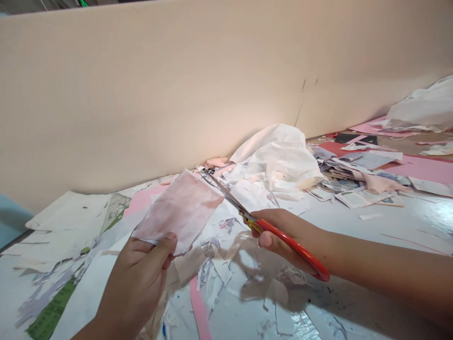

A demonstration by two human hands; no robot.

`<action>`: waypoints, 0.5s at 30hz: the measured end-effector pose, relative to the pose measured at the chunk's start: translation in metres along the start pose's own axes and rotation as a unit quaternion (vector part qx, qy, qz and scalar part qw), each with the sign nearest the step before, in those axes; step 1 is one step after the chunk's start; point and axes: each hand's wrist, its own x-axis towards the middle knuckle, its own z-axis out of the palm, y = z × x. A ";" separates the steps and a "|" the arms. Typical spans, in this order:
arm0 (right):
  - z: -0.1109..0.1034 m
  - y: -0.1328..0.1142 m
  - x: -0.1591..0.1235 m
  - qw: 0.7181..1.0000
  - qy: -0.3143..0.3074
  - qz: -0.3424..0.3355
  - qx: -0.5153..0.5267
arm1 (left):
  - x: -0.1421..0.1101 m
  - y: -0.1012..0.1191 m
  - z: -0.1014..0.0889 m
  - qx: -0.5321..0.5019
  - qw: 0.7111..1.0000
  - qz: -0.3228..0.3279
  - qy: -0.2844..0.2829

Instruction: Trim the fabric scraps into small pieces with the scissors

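Note:
My left hand [141, 269] pinches a pale pink piece of paper [180, 208] by its lower edge, thumb on top. In my right hand [283, 231] is a pair of scissors [293, 245] with red handles and a yellow part near the pivot. The metal blades point up and left, close beside the paper's right edge; I cannot tell whether they touch it. Some of the right fingers are hidden behind the handles. Below both hands, many paper scraps [219, 269] and a pink strip [200, 307] lie on the white table.
A beige partition [177, 94] rises behind the table. Crumpled white paper [276, 160] leans against it. Layered scraps [357, 174] and pink sheets [432, 167] are on the right. White sheets [78, 217] and a green printed piece [53, 307] lie at the left.

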 end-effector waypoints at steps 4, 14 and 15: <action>-0.001 -0.003 -0.001 1.000 0.003 0.010 -0.015 | 0.000 -0.002 -0.001 0.039 0.999 -0.030 -0.013; 0.000 -0.003 0.000 0.999 0.006 0.019 -0.049 | -0.004 0.000 -0.002 0.057 0.998 -0.022 -0.014; 0.000 -0.003 0.000 0.999 0.007 0.019 -0.049 | -0.004 0.000 -0.003 0.052 0.998 -0.028 -0.017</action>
